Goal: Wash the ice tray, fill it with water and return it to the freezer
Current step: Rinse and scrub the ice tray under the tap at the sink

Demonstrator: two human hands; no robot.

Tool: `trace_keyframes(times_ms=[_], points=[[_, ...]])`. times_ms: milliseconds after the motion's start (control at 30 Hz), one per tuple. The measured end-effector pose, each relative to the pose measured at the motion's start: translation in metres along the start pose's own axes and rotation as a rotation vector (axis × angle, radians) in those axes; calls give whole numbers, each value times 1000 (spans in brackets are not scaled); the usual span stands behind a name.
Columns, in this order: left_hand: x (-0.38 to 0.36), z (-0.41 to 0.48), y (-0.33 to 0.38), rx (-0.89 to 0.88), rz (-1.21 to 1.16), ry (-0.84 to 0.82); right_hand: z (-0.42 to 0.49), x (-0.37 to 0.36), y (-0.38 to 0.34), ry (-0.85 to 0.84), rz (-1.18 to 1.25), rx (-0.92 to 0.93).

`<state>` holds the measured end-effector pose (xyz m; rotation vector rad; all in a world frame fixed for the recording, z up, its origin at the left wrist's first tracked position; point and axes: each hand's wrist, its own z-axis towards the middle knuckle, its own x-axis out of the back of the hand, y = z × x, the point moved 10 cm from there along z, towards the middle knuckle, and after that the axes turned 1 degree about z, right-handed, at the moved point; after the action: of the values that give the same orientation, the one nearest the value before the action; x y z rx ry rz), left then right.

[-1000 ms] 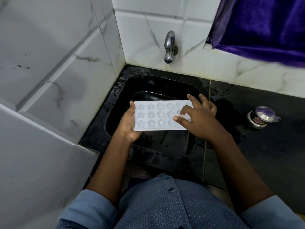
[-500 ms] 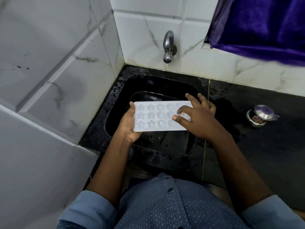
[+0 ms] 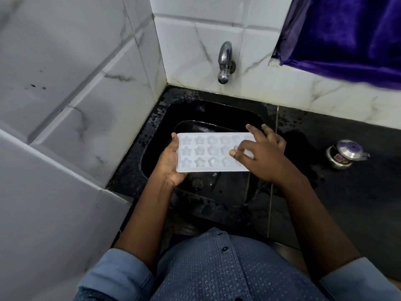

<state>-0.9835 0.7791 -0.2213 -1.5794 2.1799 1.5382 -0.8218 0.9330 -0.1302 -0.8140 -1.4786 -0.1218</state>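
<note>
Light: dim, soft, from above.
Glare: highlights gleamed on the tap [image 3: 225,59] at 12 o'clock.
Shadows: the black sink [image 3: 160,135] swallowed detail.
Distortion: tile lines bowed at 9 o'clock.
Focus: mostly sharp, slightly soft.

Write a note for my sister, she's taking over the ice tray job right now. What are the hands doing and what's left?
Left hand: holds the tray by its left end, level, over the sink.
Right hand: fingers spread on the tray's right end, rubbing or pressing the moulds; not gripping.
Tap: on the wall behind the sink, no water running.
Done: tray is at the sink. Whether it has been rinsed yet, I cannot tell; the moulds look empty.
Left: finish washing, fill the moulds under the tap, carry the tray level to the freezer, which is not in view.
</note>
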Motion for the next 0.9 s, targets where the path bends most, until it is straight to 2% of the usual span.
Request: trace_keyframes(times_ms=[167,433,767,900], points=[[4,-1,1,-8,-4,22,-3,12,5,51,72,28],[9,-2,4,-18,-13,38,-9,21,33,79,-52,-70],[4,-1,1,-8,1,7,-13,17,18,75,-31,1],[3,-1,0,-2,3,19,-13,16,21,71,-53,-25]])
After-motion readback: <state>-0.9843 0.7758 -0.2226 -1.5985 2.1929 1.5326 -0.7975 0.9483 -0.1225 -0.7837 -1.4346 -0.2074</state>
